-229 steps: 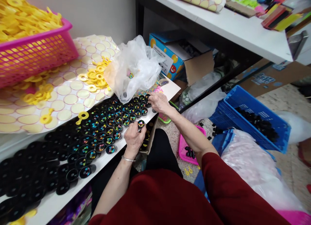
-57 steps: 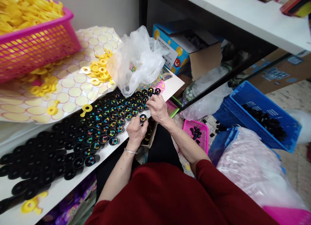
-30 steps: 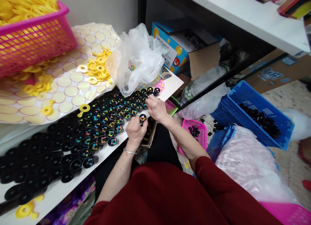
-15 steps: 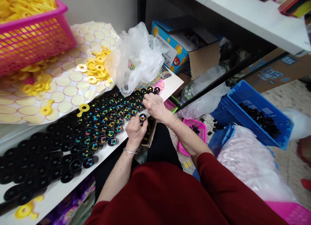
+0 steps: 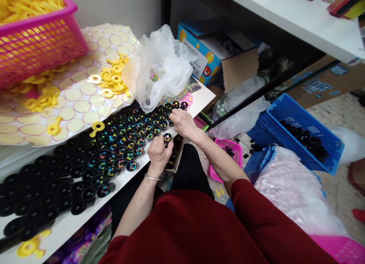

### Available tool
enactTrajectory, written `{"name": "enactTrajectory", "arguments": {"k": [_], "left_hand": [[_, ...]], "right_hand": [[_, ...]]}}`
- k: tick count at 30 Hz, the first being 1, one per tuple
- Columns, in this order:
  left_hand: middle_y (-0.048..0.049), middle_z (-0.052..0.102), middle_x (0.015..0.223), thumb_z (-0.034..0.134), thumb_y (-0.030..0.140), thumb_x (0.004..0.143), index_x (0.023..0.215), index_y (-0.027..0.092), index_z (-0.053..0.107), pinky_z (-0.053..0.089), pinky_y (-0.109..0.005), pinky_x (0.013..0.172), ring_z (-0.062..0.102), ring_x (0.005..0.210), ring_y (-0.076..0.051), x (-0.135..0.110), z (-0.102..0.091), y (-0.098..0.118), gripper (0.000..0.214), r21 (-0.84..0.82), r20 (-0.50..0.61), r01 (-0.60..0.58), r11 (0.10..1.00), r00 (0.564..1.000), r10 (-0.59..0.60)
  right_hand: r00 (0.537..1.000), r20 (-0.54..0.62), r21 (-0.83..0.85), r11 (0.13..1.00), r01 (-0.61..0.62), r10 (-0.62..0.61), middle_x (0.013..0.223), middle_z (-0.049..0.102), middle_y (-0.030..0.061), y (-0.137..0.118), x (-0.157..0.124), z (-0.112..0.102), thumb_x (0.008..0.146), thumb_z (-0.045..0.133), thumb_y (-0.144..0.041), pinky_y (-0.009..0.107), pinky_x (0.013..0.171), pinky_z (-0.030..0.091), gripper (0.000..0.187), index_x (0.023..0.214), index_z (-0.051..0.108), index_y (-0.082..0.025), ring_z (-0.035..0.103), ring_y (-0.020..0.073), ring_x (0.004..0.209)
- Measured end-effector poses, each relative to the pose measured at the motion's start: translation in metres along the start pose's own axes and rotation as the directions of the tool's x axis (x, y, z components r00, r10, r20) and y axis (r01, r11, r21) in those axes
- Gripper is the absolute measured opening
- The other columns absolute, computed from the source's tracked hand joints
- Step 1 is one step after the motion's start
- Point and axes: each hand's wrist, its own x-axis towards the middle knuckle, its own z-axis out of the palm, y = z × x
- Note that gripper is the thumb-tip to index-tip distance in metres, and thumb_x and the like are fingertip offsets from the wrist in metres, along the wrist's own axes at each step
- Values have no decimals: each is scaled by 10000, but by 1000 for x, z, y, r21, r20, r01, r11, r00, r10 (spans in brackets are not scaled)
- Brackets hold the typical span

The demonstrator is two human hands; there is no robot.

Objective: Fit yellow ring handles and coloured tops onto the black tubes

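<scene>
Two hands are working at the near edge of the white surface [image 5: 199, 98] I'm watching. My left hand [image 5: 158, 154] is curling its fingertips around a small black cup [image 5: 167, 136] with coloured beads in it, which is sitting on the surface at the hand's 1 o'clock, at the end of the nearest row. My right hand [image 5: 182, 121] is resting just at 1 o'clock of that cup, fingers pinched together over the filled cups [image 5: 134, 136]; whether anything is lying between those fingertips I cannot tell. Rows of empty black cups [image 5: 37, 184] are stretching away towards 8 o'clock. A crumpled clear plastic bag [image 5: 159, 68] is lying at 12 o'clock of the hands, loose beads [image 5: 179, 98] beside it, yellow rings [image 5: 114, 78] at 11 o'clock, a pink basket [image 5: 40, 47] further out at 10 o'clock
</scene>
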Motion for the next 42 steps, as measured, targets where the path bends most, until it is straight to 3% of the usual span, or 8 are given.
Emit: {"name": "enactTrajectory", "arguments": {"k": [10,18,27,30,32,35,38,42], "left_hand": [[-35,521,648,543,348,828,760,159,599,331,-271,591,503,633,-155,0,-1,0,208,-4,12,-4,1000,1000,4],[-32,519,645,535,345,838,744,165,590,335,-267,596,504,634,-151,0,-2,0,210,31,10,-29,999,1000,28],[-30,518,643,542,357,836,735,169,581,333,-266,596,504,632,-151,0,-2,0,217,-4,14,-9,1000,1000,9],[-31,522,645,541,354,839,732,168,582,335,-264,598,508,633,-151,0,-3,1,218,3,13,-18,1000,1000,18],[-31,524,643,542,350,839,727,168,583,340,-264,600,510,632,-151,0,-3,0,218,11,9,-28,1000,1000,28],[-32,536,651,550,352,834,755,166,598,352,-263,608,519,641,-151,0,-2,0,207,5,-3,-29,1000,1000,29],[-29,543,656,556,352,829,793,166,607,354,-261,605,518,636,-149,1,-2,-1,196,-3,-26,-32,999,999,32],[-20,523,634,565,345,828,745,174,588,344,-256,590,502,612,-143,2,-3,0,191,-3,-39,-58,998,998,58]], "right_hand": [[994,-87,-30,997,-75,72,942,559,123,-2,1,-1,825,419,-82,363,720,271,230,854,635,-156,405,267,937],[981,-101,72,985,-156,163,997,561,98,-3,-1,1,885,415,-160,357,743,277,230,850,642,-177,381,248,921],[984,-102,148,980,-134,149,990,584,95,2,-4,0,863,459,-173,357,768,302,213,836,671,-171,403,245,937],[977,-166,266,960,-89,136,958,594,76,15,-2,0,842,500,-199,348,791,328,178,826,676,-180,433,229,931],[949,-233,358,926,-119,212,921,593,60,31,2,2,834,491,-197,341,804,345,185,808,674,-185,461,212,910],[860,-280,457,847,-272,427,851,585,49,62,12,10,811,452,-171,321,765,369,222,777,672,-172,498,186,835],[797,-221,464,780,-420,562,806,599,47,91,20,23,758,452,-142,298,713,373,232,743,683,-156,517,170,781],[816,-165,429,785,-446,554,836,637,45,109,23,37,737,510,-166,282,721,375,192,786,696,-165,539,169,818]]}}
